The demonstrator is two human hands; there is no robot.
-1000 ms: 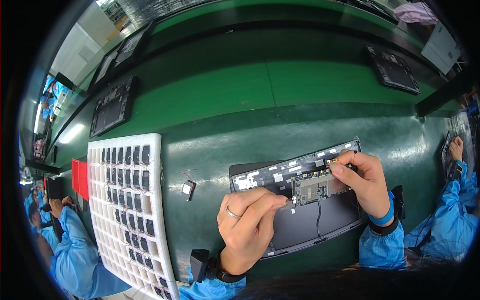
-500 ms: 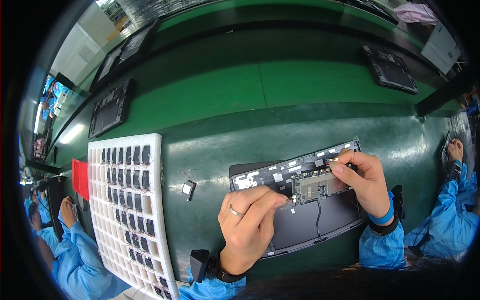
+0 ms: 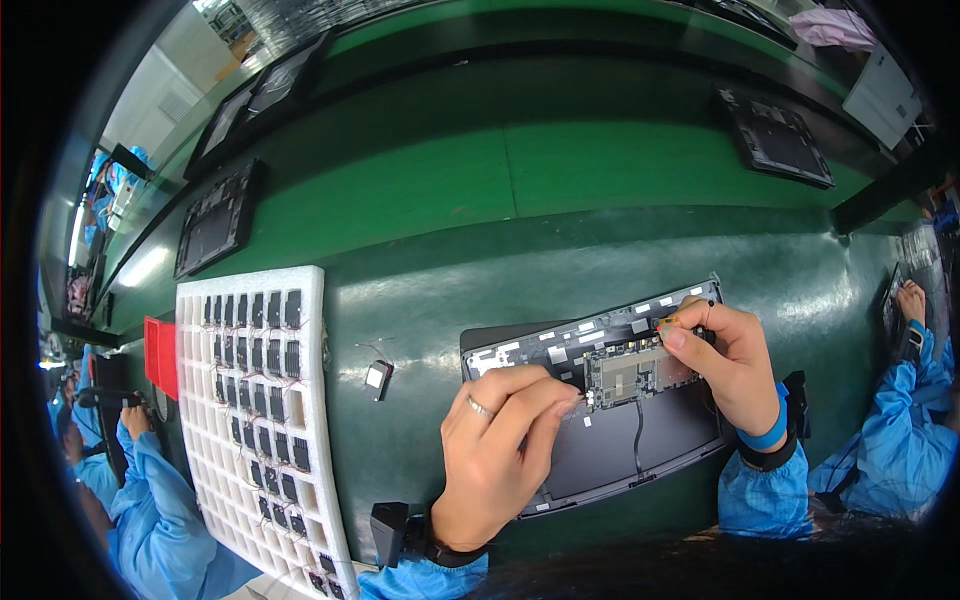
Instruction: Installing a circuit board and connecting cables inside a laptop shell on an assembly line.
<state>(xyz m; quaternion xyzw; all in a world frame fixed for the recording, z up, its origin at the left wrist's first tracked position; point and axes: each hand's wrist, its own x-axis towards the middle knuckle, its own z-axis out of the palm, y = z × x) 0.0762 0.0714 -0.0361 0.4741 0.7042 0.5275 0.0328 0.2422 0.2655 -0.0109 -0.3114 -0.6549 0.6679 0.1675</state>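
Over the dark casing (image 3: 680, 440) of a flat device, a green-grey circuit board (image 3: 625, 378) lies at a slant, a black cable running down from it. My left hand (image 3: 505, 435) has thumb and forefinger pinched at the board's left end, beside small white connectors; what sits between the fingertips is too small to make out. At the board's upper right corner my right hand (image 3: 725, 360) is closed, its thumb and fingers gripping the edge. A small yellow and red piece shows by that thumb. A little black speaker-like part (image 3: 377, 381) with thin wires rests left of the casing.
A white foam tray (image 3: 312, 400) of wired black parts stands at left, beside a red bin (image 3: 160, 357). More device casings (image 3: 218, 222) sit on the green bench further back, another casing (image 3: 775, 138) at right. Co-workers' blue sleeves (image 3: 160, 510) show at both sides.
My left hand has shifted very slightly at the board's left end, its wrist a touch lower. My right hand and the board hardly move. At far left, a co-worker's hand has a dark object near it.
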